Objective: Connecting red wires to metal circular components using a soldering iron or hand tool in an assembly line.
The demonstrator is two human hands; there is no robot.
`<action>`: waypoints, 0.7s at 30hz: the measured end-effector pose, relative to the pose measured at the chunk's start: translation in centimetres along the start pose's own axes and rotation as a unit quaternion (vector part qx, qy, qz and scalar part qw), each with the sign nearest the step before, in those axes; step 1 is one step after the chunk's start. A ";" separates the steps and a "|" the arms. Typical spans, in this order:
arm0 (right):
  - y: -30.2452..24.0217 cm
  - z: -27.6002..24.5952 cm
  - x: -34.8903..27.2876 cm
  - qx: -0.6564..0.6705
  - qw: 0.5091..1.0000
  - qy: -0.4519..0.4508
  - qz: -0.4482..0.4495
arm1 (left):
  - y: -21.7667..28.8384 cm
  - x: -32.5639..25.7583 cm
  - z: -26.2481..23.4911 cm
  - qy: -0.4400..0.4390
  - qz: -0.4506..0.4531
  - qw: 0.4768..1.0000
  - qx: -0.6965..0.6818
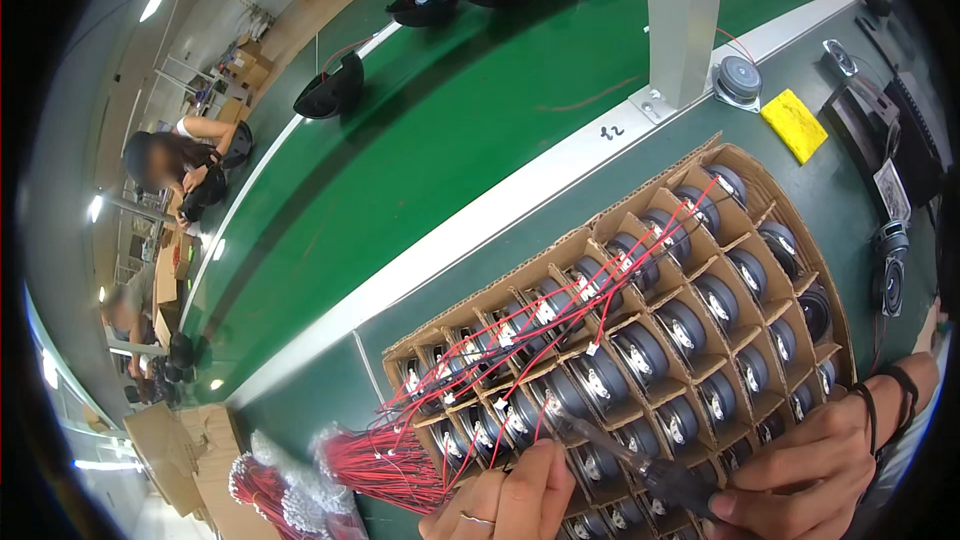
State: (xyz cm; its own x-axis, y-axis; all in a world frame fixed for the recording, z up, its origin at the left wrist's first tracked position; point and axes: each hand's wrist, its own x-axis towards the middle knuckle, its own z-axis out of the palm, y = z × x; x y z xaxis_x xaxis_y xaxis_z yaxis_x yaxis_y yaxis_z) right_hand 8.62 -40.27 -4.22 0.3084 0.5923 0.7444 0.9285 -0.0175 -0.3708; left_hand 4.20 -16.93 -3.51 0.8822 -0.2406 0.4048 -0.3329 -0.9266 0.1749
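Note:
A cardboard box with dividers (828,290) lies in front of me, its cells filled with round dark speakers (640,355). Thin red and black wires (600,285) run across the far rows of speakers. At the box's near side, my left hand (505,498) pinches a red wire (540,428) between thumb and fingers. My right hand (815,470) grips the dark handle of what looks like a soldering iron (668,480). Its shaft points left toward a speaker's terminal near my left fingertips; whether the tip touches is too small to tell.
Bundles of red wires with white ends (385,465) lie left of the box. Beyond the bench runs a green conveyor (440,160) carrying black shells (330,90). A post (685,20), a loose speaker (738,80) and a yellow sponge (795,126) stand behind; people work at far left.

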 end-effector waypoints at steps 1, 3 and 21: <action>0.0 0.0 0.0 0.006 1.000 -0.002 0.001 | 0.0 0.0 0.0 -0.003 -0.001 1.000 -0.001; 0.1 0.2 -0.1 0.012 1.000 0.003 -0.001 | 0.0 0.1 0.0 0.001 0.001 1.000 -0.002; 0.1 0.1 0.1 0.002 1.000 0.009 -0.003 | 0.0 0.1 0.0 0.008 0.001 1.000 -0.008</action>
State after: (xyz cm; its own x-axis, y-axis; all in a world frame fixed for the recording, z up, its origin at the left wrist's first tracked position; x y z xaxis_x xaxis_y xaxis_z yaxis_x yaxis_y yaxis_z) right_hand 8.71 -40.13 -4.25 0.3070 0.5778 0.7562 0.9296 -0.0117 -0.3685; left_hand 4.33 -16.96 -3.47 0.8758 -0.2383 0.4197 -0.3405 -0.9213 0.1876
